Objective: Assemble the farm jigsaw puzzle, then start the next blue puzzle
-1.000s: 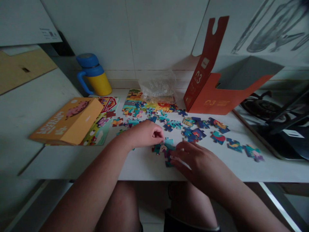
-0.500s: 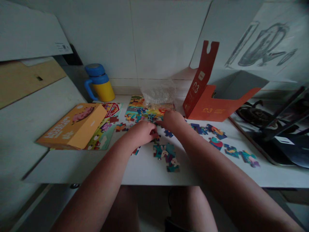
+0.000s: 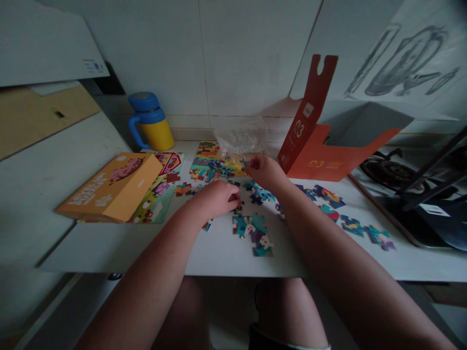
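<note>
My right hand (image 3: 263,167) is raised over the far pieces, its fingertips pinching a small puzzle piece (image 3: 243,162). Resting on the table, my left hand (image 3: 221,198) has curled fingers over some pieces; what they hold, if anything, is hidden. Just below it, joined puzzle pieces with white rabbits (image 3: 251,227) lie near the front edge. Blue puzzle pieces (image 3: 263,194) sit between my hands. A colourful picture sheet (image 3: 206,158) lies behind, partly under a clear plastic bag (image 3: 241,136).
An orange puzzle box (image 3: 113,187) lies on a green picture sheet (image 3: 158,204) at left. Behind stands a blue and yellow flask (image 3: 158,129). An open red-orange box (image 3: 321,160) is at right, before a stove (image 3: 397,194). More pieces (image 3: 352,226) lie along the right.
My right hand has lifted away from my left hand, slightly up and to the right, with a piece in its fingertips. Blue pieces beneath it are now uncovered. My left hand has barely moved.
</note>
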A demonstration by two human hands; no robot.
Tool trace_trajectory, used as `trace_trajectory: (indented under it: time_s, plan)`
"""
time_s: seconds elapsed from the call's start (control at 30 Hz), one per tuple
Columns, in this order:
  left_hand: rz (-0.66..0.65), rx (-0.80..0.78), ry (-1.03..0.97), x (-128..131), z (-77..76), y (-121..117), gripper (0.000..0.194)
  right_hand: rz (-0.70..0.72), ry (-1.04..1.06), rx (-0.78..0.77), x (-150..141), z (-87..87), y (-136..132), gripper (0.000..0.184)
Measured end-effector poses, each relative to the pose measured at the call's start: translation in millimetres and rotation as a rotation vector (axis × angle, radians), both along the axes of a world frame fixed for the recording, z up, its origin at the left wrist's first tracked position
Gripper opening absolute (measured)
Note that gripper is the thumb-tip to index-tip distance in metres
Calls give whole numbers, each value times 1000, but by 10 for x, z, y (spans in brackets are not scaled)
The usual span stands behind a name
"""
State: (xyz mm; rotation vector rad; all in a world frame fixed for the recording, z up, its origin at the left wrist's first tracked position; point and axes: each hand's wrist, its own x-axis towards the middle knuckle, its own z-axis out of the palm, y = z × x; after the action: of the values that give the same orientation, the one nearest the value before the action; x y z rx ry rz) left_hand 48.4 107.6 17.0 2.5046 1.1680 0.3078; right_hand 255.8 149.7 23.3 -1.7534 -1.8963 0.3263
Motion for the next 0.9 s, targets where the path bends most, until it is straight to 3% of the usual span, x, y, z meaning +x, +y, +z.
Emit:
trace_trajectory:
  time_s: [0.1, 0.23, 0.37, 0.47, 0.57, 0.9]
  plan:
    - [-40, -6, -18, -1, -14, 12, 8, 34, 174, 53, 165, 102, -191, 28]
    - [-150, -34, -50, 22, -11, -3, 8, 126, 333, -138, 477, 176, -824, 45]
    - [-272, -144, -112, 58, -35, -43, 10, 127, 414, -338, 694, 23, -1567, 37]
    - [-323, -216, -131, 81, -74, -60, 15, 85, 442, -395, 722, -167, -1898, 34]
    - [-341, -248, -110, 101, -96, -55, 21, 50, 412, -389, 670, -273, -2010, 31]
    - [-304, -293, -77, 113, -81, -37, 23, -74, 291, -304, 478, -266, -2046, 27]
